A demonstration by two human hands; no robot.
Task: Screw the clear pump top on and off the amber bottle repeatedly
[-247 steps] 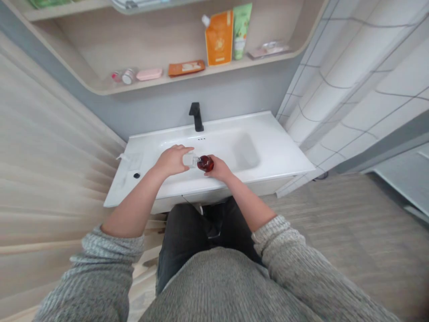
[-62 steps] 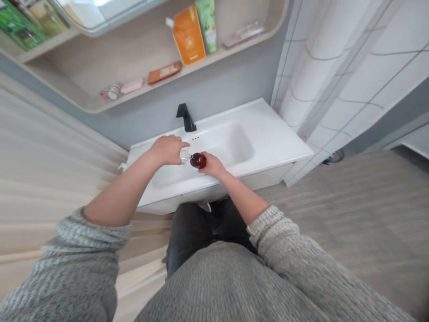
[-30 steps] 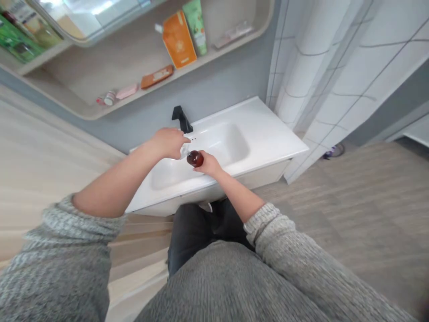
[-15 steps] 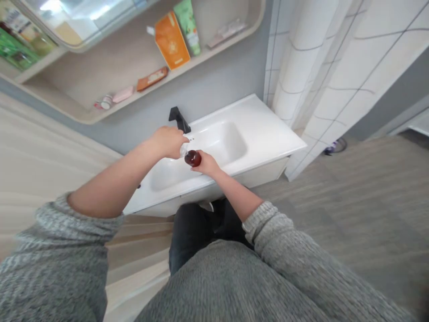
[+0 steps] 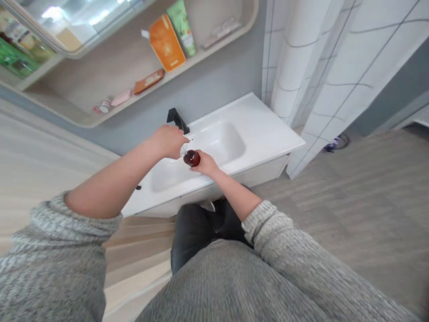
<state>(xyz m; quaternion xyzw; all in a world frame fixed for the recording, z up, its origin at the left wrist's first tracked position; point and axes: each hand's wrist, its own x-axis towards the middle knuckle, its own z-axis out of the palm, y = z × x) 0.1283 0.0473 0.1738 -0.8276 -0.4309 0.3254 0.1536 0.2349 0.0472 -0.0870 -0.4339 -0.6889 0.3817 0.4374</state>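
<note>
Over the white washbasin (image 5: 197, 179), my right hand (image 5: 205, 163) is closed around a small amber glass bottle (image 5: 192, 158). My left hand (image 5: 168, 142) grips a clear piece (image 5: 183, 150) at the bottle's neck, probably a pump head or cap. The fingers of my left hand hide most of that clear piece. Both hands are close together above the basin's back edge, near a black faucet (image 5: 177, 120). Neither hand touches the faucet.
A curved wooden shelf (image 5: 144, 96) above the basin holds an orange pouch (image 5: 166, 42), a green tube (image 5: 178, 22) and small items. White tiles (image 5: 335, 80) rise to the right. Grey floor (image 5: 335, 223) lies below right, with a beige panel (image 5: 40, 147) at left.
The whole view has tilted and shifted, moving the basin left and up in the picture. My hands stay on the bottle, and my left arm reaches slightly farther across the basin.
</note>
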